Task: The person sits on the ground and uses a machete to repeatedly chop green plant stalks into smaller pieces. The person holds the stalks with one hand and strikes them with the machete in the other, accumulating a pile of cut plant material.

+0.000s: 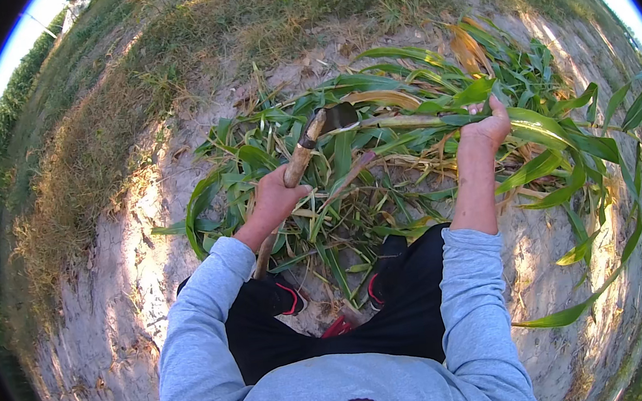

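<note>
My left hand (280, 200) is closed around the wooden handle (300, 163) of a short hoe-like tool, whose dark metal blade (340, 116) sits at the handle's upper end. The blade lies at the cut end of a pale maize stalk (401, 122); whether they touch is hard to tell. My right hand (485, 121) grips this stalk among its long green leaves (544, 127), which trail off to the right. Beneath both hands spreads a heap of chopped maize leaves and stalk pieces (357, 208), mostly green with some dry brown ones.
My feet in dark shoes (288, 299) stand apart at the near edge of the heap. A red object (337, 326) lies on the ground between my legs. Dry cracked soil (127, 270) surrounds the heap, with grass and weeds (275, 9) beyond.
</note>
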{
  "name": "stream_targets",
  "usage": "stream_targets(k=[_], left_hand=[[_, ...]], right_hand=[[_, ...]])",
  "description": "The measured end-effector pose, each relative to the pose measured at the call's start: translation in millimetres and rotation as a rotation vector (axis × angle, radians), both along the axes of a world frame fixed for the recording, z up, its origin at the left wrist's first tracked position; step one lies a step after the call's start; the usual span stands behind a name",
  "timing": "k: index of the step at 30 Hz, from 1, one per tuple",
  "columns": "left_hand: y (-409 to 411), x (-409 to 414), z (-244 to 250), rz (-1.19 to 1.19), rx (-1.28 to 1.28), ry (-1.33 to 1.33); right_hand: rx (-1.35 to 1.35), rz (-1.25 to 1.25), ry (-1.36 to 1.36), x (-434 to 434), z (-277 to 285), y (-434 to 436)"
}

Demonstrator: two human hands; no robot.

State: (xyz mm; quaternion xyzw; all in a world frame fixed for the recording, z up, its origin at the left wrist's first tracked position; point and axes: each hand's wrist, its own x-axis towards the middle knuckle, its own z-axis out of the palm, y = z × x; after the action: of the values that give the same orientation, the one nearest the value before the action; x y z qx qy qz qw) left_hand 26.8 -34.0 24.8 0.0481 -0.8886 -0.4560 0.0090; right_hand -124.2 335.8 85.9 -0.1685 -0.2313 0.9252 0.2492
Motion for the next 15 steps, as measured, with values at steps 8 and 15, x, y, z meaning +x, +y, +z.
stream_targets(k=[8,15], left_hand=[[8.9,4.0,15.1,-0.02,-0.172,0.141],[16.2,8.4,33.6,-0.106,-0.153,0.324]], right_hand=[[0.111,0.004,-0.003,-5.9,-4.0,-15.2],[0.109,-0.008,0.022,-1.9,2.0,-17.4]])
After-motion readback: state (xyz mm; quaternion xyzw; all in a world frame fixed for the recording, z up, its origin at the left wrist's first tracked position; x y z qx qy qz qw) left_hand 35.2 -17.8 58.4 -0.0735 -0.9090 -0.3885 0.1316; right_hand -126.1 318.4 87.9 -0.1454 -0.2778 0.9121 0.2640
